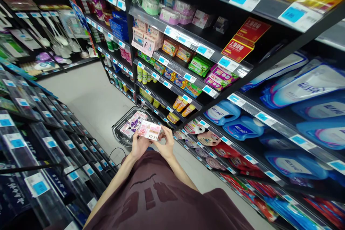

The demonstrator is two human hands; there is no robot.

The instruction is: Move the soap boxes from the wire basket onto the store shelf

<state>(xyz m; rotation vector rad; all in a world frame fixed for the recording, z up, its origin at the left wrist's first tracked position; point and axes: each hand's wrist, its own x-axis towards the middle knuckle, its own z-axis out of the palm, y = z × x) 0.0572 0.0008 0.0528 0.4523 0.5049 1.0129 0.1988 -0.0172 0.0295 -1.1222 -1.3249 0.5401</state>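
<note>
A pink-and-white LUX soap box (pixel 150 130) is held level in front of my body, over the near side of a black basket. My left hand (pixel 139 146) grips its left end from below. At the other end, the fingers and thumb of my right hand (pixel 166 143) pinch the right edge. The black basket (pixel 116 131) is on the floor just beyond my hands. Several pink, white and purple boxes (pixel 131 124) lie inside it, partly hidden by the held box.
Tall shelves with orange soap packs (pixel 169 47), green soap packs (pixel 199 65) and blue detergent bottles (pixel 244 126) line my right. Another shelf rack (pixel 48 142) with price tags runs close on my left. Grey floor (pixel 81 90) stretches between them toward hanging kitchen utensils (pixel 55 30).
</note>
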